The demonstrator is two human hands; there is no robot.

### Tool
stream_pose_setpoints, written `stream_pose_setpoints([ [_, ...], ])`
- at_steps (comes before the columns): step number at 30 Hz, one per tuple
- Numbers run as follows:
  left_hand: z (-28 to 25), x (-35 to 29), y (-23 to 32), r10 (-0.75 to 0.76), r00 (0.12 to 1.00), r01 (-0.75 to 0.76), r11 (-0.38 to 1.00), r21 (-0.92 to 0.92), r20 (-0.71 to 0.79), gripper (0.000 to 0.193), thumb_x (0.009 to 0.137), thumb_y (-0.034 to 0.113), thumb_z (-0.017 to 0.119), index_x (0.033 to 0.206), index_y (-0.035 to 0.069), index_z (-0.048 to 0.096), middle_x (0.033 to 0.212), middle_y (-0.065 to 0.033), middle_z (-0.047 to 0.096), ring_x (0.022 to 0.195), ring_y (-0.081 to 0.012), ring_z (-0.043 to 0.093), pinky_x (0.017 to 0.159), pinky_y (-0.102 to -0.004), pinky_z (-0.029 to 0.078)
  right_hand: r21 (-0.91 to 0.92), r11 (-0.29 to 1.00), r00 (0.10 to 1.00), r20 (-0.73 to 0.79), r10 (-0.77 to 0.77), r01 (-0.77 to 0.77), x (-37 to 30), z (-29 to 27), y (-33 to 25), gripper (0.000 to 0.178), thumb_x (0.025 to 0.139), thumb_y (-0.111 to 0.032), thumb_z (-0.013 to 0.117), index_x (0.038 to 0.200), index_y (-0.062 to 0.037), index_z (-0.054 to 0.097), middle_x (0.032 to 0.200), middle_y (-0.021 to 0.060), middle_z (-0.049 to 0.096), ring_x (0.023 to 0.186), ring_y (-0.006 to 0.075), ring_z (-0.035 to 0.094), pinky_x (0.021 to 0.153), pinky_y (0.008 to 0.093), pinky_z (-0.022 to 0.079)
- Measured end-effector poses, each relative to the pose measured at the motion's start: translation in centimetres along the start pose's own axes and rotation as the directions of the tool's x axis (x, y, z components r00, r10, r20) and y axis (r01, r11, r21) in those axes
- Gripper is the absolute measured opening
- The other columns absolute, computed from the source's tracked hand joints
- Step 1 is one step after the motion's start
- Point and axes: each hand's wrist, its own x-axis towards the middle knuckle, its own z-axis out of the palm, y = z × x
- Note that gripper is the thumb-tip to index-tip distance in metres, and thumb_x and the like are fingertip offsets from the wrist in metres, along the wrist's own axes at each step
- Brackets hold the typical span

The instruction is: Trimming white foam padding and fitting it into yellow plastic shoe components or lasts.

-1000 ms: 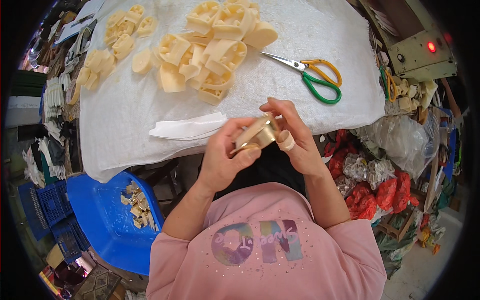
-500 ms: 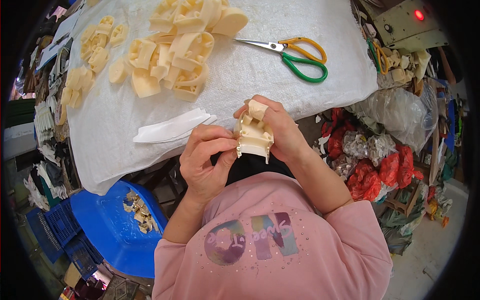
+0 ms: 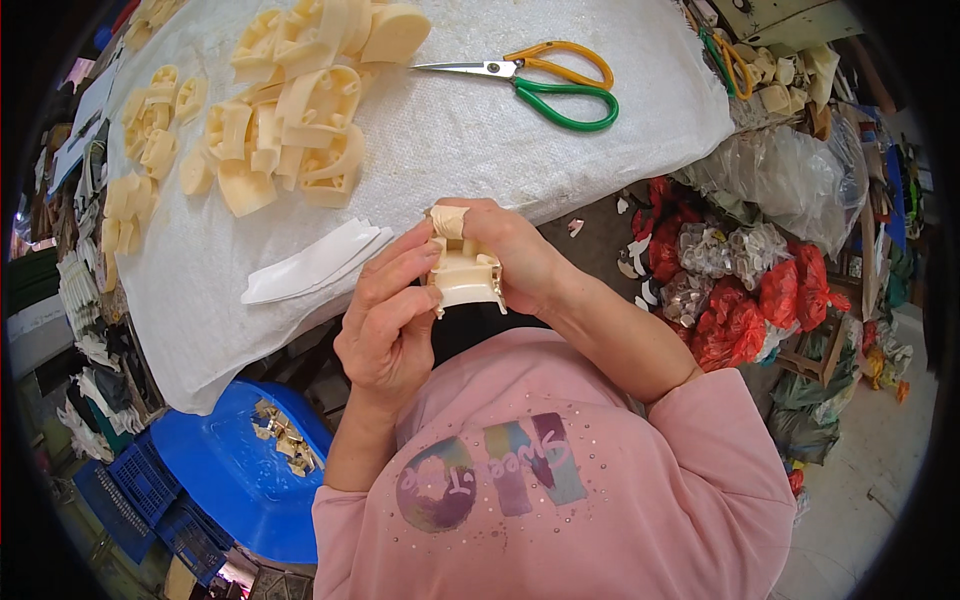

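A hollow cream plastic moulded part (image 3: pixel 468 285), with shiny gold along its edges, is held between my two hands in front of my chest. My left hand (image 3: pixel 385 320) grips its left side, with thumb and fingers pressed to the edge. My right hand (image 3: pixel 520 262) closes around its right and far side. A beige wrapping (image 3: pixel 448 221) covers a digit of that hand. White paper-like strips (image 3: pixel 315 262) lie stacked on the cloth beyond my left hand. Scissors (image 3: pixel 515 70) with one orange and one green handle rest farther off, blades partly under or beside the cream parts.
A pile of cream moulded parts (image 3: pixel 245 185) sits on the white cloth-covered table (image 3: pixel 440 140), with smaller groups at left. Below left stands a blue basin (image 3: pixel 225 470) holding gold-coloured pieces. Red plastic bags (image 3: pixel 730 325) and clear bags (image 3: pixel 790 180) crowd the right.
The view has shifted, so the table and hands appear farther left. My left fingers have moved up and farther over the left edge of the part; both hands still hold it.
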Motion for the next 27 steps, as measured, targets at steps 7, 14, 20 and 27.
stream_pose_setpoints([
  [7, -0.4, -0.2, -0.3, 0.144, 0.989, -0.145, 0.985, 0.097, 0.018, 0.032, 0.062, -0.013, 0.069, 0.088, 0.005, 0.064, 0.099, -0.0121, 0.058, 0.097, -0.0331, 0.061, 0.079, -0.0364, 0.053, -0.049, 0.996, 0.996, 0.049, 0.072, -0.069, -0.3, -0.8, -0.1, 0.035, 0.092, -0.035, 0.043, 0.102, -0.0036, 0.056, 0.091, 0.0074, 0.061, 0.072, 0.0118, 0.059, 0.061, 0.0249, 0.051],
  [14, -0.9, 0.4, -1.1, 0.183, 0.981, -0.194, 0.864, 0.465, 0.068, 0.033, 0.06, -0.013, 0.068, 0.089, 0.003, 0.066, 0.093, -0.0115, 0.057, 0.088, -0.0307, 0.06, 0.073, -0.0351, 0.051, -0.59, 0.661, 0.801, -0.041, -0.597, 0.463, -2.3, -4.2, -2.8, 0.026, 0.09, -0.007, 0.051, 0.115, -0.0034, 0.054, 0.094, 0.0079, 0.064, 0.076, 0.0123, 0.059, 0.063, 0.025, 0.049],
  [20, 1.3, 0.4, -2.7, 0.201, 0.953, -0.295, 0.788, 0.541, 0.227, 0.031, 0.062, -0.004, 0.07, 0.09, 0.008, 0.07, 0.091, -0.0082, 0.056, 0.084, -0.026, 0.055, 0.07, -0.0338, 0.045, -0.962, -0.273, 0.561, 0.225, -0.797, -0.002, 0.1, -8.9, -8.9, 0.037, 0.079, 0.004, 0.05, 0.115, -0.0015, 0.056, 0.111, 0.0161, 0.06, 0.104, 0.029, 0.056, 0.088, 0.037, 0.046],
  [27, 1.0, 0.7, -2.0, 0.098, 0.974, -0.185, 0.865, 0.466, 0.205, 0.03, 0.061, -0.004, 0.073, 0.087, 0.008, 0.068, 0.101, -0.01, 0.058, 0.094, -0.029, 0.054, 0.077, -0.036, 0.045, -0.897, -0.427, 0.701, 0.378, -0.605, 0.116, 0.6, -9.9, -10.9, 0.052, 0.075, 0.007, 0.051, 0.124, -0.0122, 0.053, 0.11, 0.0151, 0.055, 0.099, 0.0317, 0.052, 0.087, 0.0381, 0.044],
])
